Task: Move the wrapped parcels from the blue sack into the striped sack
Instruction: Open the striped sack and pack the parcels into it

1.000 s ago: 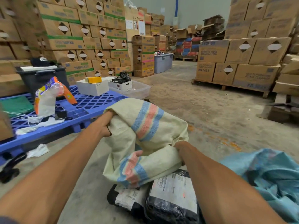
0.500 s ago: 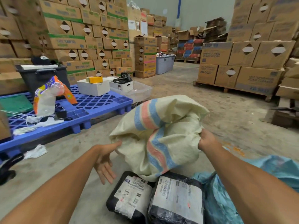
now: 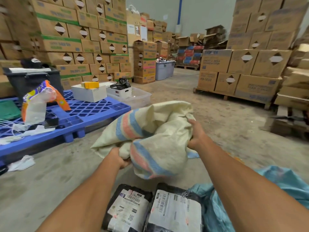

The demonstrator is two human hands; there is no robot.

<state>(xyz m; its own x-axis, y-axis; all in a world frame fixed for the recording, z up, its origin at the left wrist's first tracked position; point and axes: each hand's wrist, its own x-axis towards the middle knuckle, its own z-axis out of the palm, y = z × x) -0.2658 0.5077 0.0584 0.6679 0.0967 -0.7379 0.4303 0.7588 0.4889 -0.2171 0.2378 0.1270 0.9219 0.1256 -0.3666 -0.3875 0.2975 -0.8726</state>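
**Left hand (image 3: 119, 158) back on the striped sack (image 3: 155, 131)**

Your left hand, which hung open and clear of the cloth half a second ago, now grips a bunch of the sack at its near-left corner, fingers curled tight into the fabric. Your right hand (image 3: 196, 134) keeps its hold on the far-right side, fingers and thumb wrapped over a fold. Between the two hands the sack is held up off the floor (image 3: 50, 181) as a crumpled bundle. Its long axis runs left to right, rising toward your right hand, and the blue-and-pink stripes cross it on a slant. You cannot tell which way its mouth faces.

Just near of the sack, two black wrapped parcels lie side by side with their labels up and their long sides running near to far: the left parcel (image 3: 127, 210) and the right parcel (image 3: 173, 213), which touches the blue sack (image 3: 284, 181) slumped at near right. A blue pallet (image 3: 93, 113) sits to the left.
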